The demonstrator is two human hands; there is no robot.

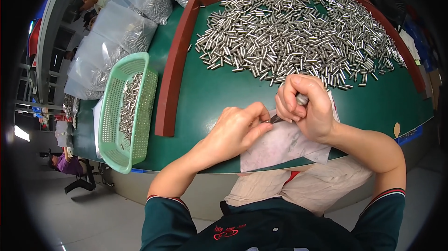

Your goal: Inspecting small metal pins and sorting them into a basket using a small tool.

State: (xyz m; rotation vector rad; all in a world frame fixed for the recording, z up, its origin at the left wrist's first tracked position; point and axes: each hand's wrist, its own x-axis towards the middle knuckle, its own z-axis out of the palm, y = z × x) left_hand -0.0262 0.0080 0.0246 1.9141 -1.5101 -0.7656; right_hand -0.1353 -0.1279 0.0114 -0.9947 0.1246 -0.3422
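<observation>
My left hand [238,127] is closed in a pinch, thumb against forefinger, at a small dark metal piece mostly hidden by the fingertips. Close beside it, my right hand [308,108] is wrapped round a hand tool [302,98]; only its rounded grey end shows above the fist. A narrow dark part between the hands may belong to this tool, but I cannot tell. Under both hands lies a stained whitish sheet [270,148] at the table's near edge. Just beyond them spreads a large heap of short metal pins [289,36].
Red wooden bars [175,73] border the heap on the green table [210,106]. Left of them stands a light green plastic basket [109,129] holding pins. Clear bags [126,31] of metal parts line the far left. Other people sit in the left background.
</observation>
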